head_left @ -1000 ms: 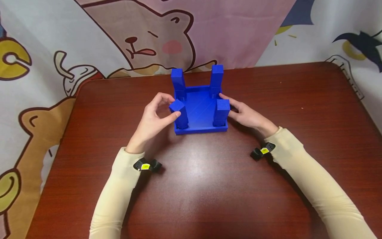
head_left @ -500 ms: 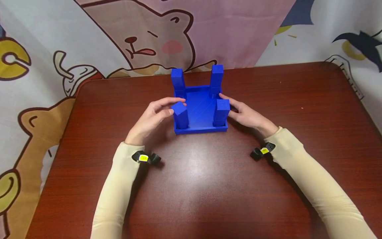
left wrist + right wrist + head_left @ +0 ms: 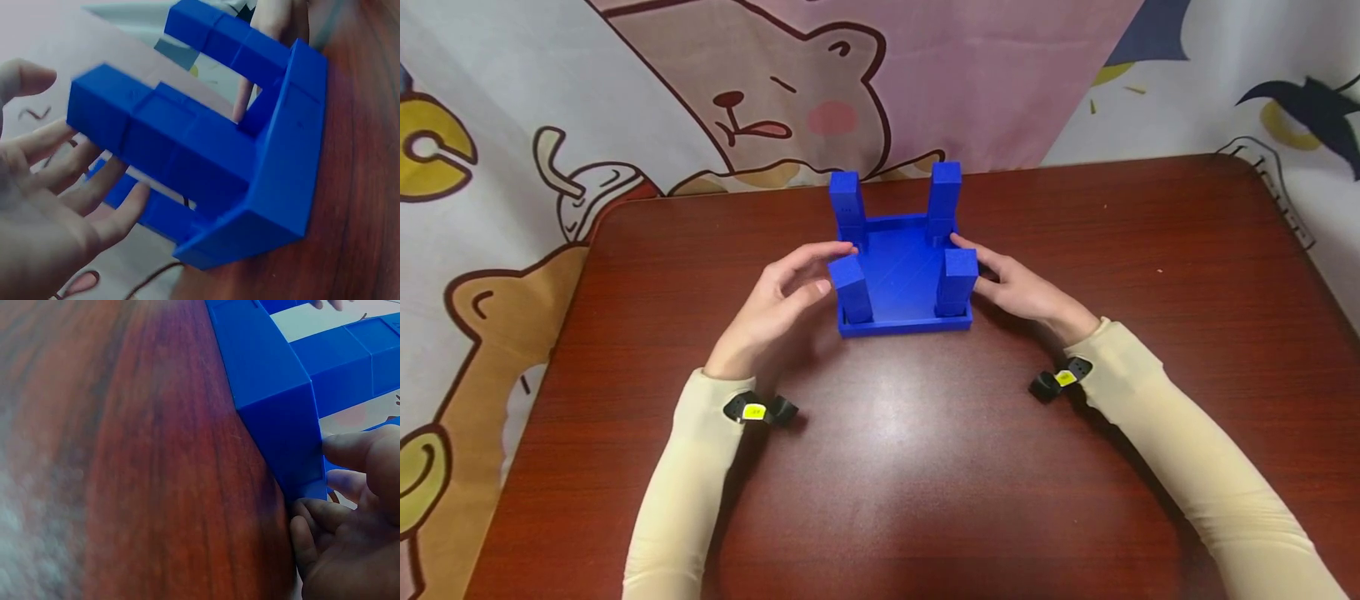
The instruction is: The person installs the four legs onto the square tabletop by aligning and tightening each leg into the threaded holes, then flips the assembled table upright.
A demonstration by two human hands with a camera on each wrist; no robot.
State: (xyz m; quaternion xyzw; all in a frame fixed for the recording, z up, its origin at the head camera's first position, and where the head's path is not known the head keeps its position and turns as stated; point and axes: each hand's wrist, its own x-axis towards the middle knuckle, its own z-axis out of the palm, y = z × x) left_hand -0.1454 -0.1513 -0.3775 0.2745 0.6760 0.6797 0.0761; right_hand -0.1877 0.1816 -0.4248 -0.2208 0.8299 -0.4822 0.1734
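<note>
A blue square tray (image 3: pixel 906 327) carries a blue post at each corner. The front-left post (image 3: pixel 852 290) looks stacked from blocks, its top block (image 3: pixel 103 103) slightly out of line with those below. My left hand (image 3: pixel 767 304) is just left of that post, fingers extended behind it and thumb apart; whether a fingertip touches it, I cannot tell. My right hand (image 3: pixel 1026 287) holds the tray's right side, with the thumb (image 3: pixel 344 450) at the rim and lower fingers bent against the outer wall. The front-right post (image 3: pixel 957 283) partly hides its fingers.
The back-left post (image 3: pixel 847 200) and back-right post (image 3: pixel 944 196) rise near the table's far edge. A brown wooden table (image 3: pixel 910 467) lies under everything. Behind it hangs a cloth (image 3: pixel 985 92) with cartoon prints. Each sleeve carries a small black wrist camera.
My left thumb and fingers have come off the front-left post's top block and drawn slightly left. That block has turned to sit straighter. The right hand has stayed put.
</note>
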